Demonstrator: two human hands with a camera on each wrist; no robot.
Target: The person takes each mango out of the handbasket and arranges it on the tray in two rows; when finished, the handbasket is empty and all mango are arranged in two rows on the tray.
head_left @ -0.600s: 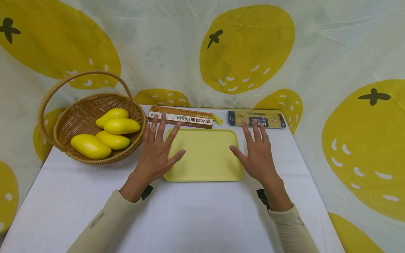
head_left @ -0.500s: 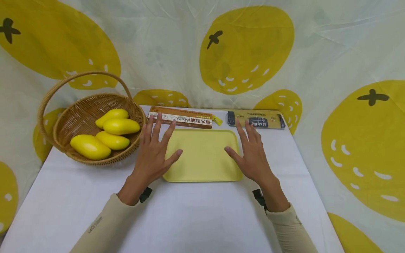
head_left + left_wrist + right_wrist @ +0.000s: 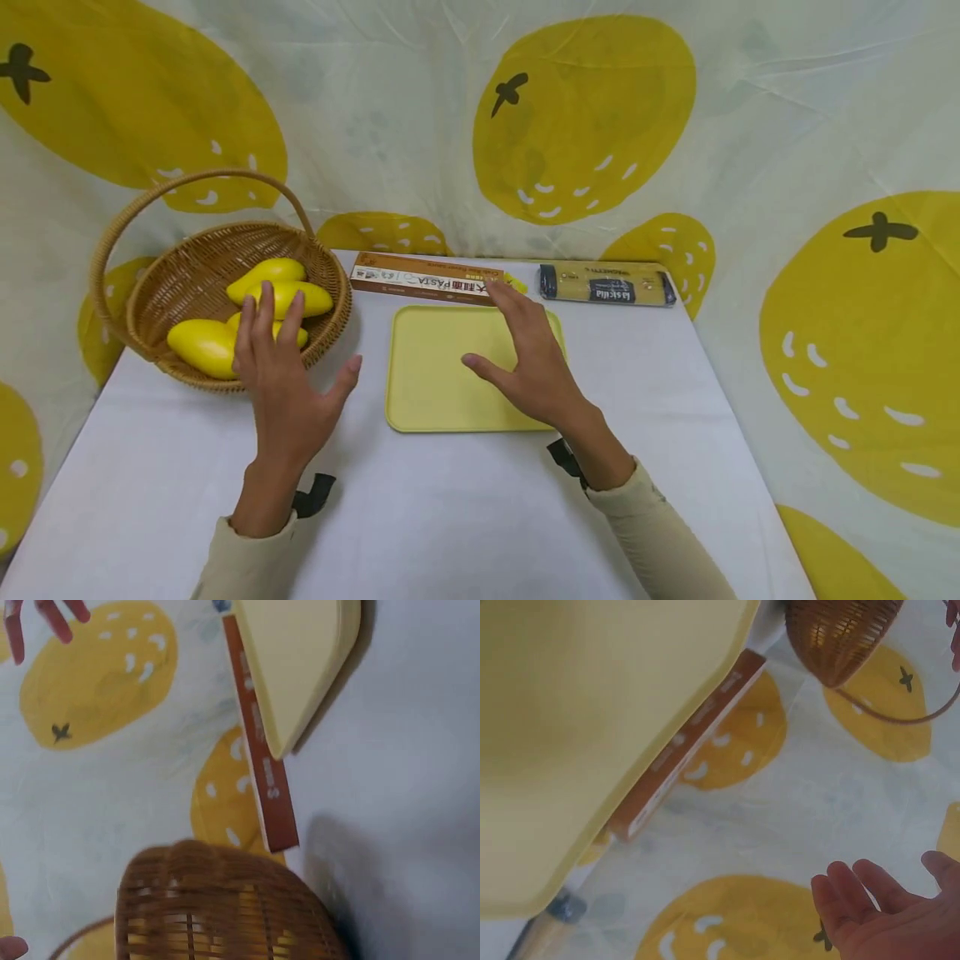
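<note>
My left hand [image 3: 285,387] hovers at the front right rim of the wicker basket [image 3: 326,333], its fingers spread and overlapping the mangoes in the head view. Several yellow mangoes lie in the basket, among them a mango [image 3: 201,347] at the left and another mango [image 3: 300,298] at the right. My right hand [image 3: 536,367] is over the right half of the yellow tray [image 3: 442,408], thumb and fingers apart, holding nothing. In the right wrist view the right hand's fingers [image 3: 877,889] are loosely bent with nothing between them.
Behind the tray lies a long pasta box [image 3: 420,279], with a small yellow packet [image 3: 516,282] at its right end. A spaghetti packet [image 3: 607,284] lies at the back right. A fruit-print cloth [image 3: 420,125] hangs behind the white-covered table [image 3: 450,517].
My left hand has moved left from the tray's left edge to the basket. My right hand has shifted left over the tray, uncovering the spaghetti packet. The basket, tray and packets have stayed put.
</note>
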